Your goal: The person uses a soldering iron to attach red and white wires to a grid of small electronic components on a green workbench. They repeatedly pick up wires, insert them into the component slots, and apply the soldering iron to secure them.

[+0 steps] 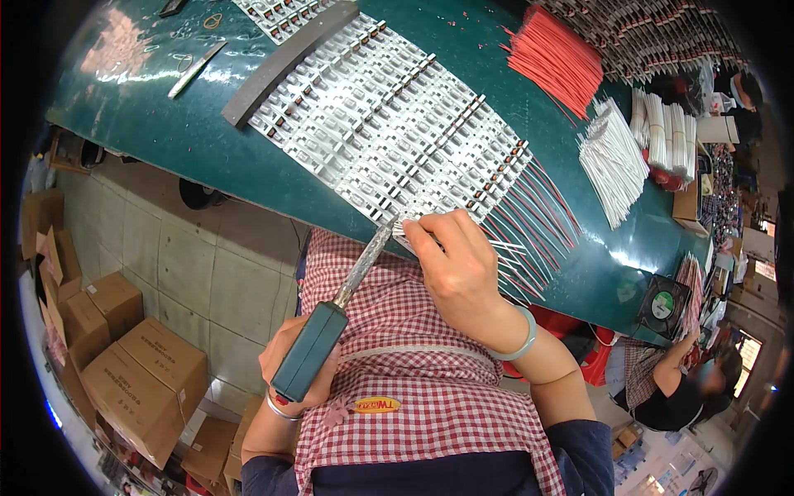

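My left hand (296, 364) is wrapped round the dark green handle of a soldering iron (310, 351). Its metal barrel slants up and its tip meets the near corner of a large sheet of white and silver parts (389, 116) in rows. Close beside the tip, the thumb and forefinger of my right hand (453, 263) are pinched at the sheet's near edge, on what looks like a thin white wire, mostly hidden by the fingers. Red, dark and white wires (542, 211) fan out from the sheet's right edge, some passing behind my right hand.
A dark curved bar (285, 62) lies across the sheet's left part. Tweezers (197, 70) rest on the green table (149, 124). Red wires (554, 58) and white wires (612, 161) are heaped at right, above a small fan (662, 306). Cartons (145, 380) stand on the floor; another person (678, 384) sits at right.
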{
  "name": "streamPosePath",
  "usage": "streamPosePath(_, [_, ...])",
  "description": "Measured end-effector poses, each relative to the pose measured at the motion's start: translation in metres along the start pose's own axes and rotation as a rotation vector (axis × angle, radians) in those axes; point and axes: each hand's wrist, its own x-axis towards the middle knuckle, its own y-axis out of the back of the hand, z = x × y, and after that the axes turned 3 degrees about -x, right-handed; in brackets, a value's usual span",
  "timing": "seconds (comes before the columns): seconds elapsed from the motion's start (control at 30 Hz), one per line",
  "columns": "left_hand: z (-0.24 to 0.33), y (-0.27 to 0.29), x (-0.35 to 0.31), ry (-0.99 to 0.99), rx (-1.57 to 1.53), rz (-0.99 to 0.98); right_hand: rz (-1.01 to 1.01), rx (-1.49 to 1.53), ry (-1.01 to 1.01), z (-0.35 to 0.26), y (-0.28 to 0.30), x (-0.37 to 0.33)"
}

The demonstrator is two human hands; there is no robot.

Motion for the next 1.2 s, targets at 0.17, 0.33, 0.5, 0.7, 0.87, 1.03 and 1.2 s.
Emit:
streamPosePath(0.17, [-0.003,-0.001,-0.004,0.008,0.003,-0.012,0.041,0.012,-0.012,0.002,0.004,0.001])
streamPosePath(0.33, [0.0,-0.005,0.003,0.029,-0.013,-0.013,0.026,-0.017,-0.051,0.006,0.004,-0.001])
streamPosePath(0.5, [0.0,-0.006,0.004,0.038,-0.008,-0.019,0.025,-0.007,-0.048,0.007,0.004,-0.002])
streamPosePath(0.7, [0.0,-0.005,0.006,0.029,0.0,-0.025,0.038,-0.002,-0.066,0.007,0.005,-0.001])
streamPosePath(0.87, [0.001,-0.006,0.006,0.026,-0.01,-0.016,0.031,0.033,-0.089,0.007,0.004,-0.002])
streamPosePath(1.03, [-0.007,-0.005,-0.004,0.067,-0.001,-0.011,-0.072,0.044,-0.127,0.006,0.006,0.008])
streamPosePath(1.2, [-0.021,-0.005,-0.027,0.217,-0.052,0.038,-0.217,-0.041,-0.183,0.0,0.012,0.024])
